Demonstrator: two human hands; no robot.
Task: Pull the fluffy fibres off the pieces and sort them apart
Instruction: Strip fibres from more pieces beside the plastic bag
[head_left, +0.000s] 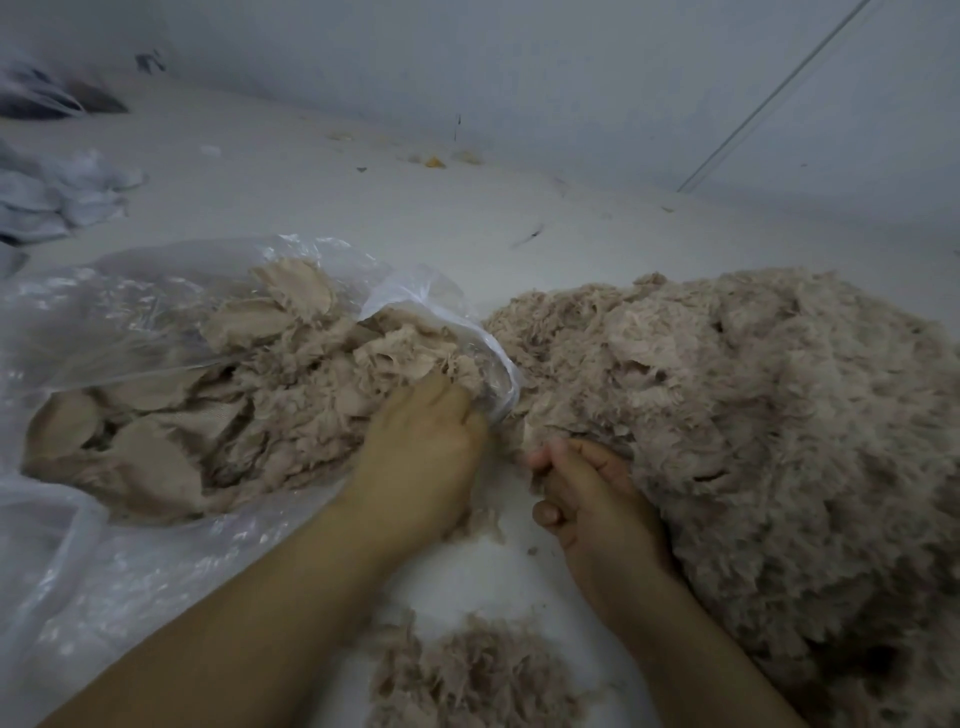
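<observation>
Left hand reaches into the mouth of the clear plastic bag, fingers curled into the beige fabric pieces piled inside; blurred, so can't tell if it actually grips one. Right hand just beside it, fingers loosely curled, resting against the big fluffy fibre heap on the right. Small fibre tuft pile between the forearms, on the white surface

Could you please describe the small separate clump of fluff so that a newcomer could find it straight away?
Start from the big fluffy heap filling the right side, then look to the bottom edge of the view, between the person's two forearms. The small clump lies there alone on the white surface, apart from the heap and outside the clear plastic bag.
</observation>
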